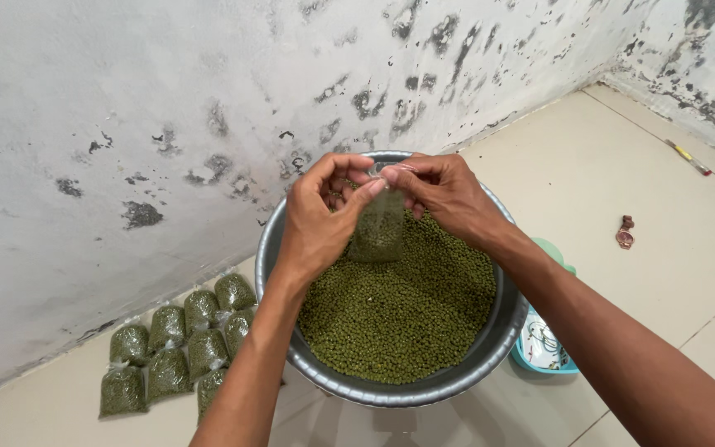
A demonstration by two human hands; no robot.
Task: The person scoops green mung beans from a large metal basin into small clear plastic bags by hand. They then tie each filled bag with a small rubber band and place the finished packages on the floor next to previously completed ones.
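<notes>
Both forearms come in from the bottom edge and meet over the bowl, so I start there: left hand (318, 222) and right hand (448, 194) are raised together, wrists bent inward, fingers curled toward each other

small clear bag (378, 232) hangs between them, filled with green beans, upright, held just above the heap and not resting on it. Both hands are clamped on its top: left thumb and forefinger pinch the neck, right fingertips grip the loose plastic above. I can't tell if a knot is formed yet, the plastic there is too thin to read

Step in hand, my judgement: closing the mouth of a filled bag. Next move calls for keeping the neck pinched tight and the bag upright over the bowl, so nothing spills while the plastic is twisted or tied

Outward: loose green beans (407, 323) fill the metal bowl (391, 396) nearly to the rim; the bowl sits on the tiled floor (622, 124) against a stained white wall (126, 83). Left of the bowl, a cluster of filled bags (179, 348) lies on the floor, touching one another. Right of the bowl, partly under my right arm, a teal tray (544, 348). Well apart, further right, a small brown object (625, 233) and a thin yellow-handled tool (688, 156) near the wall
</notes>
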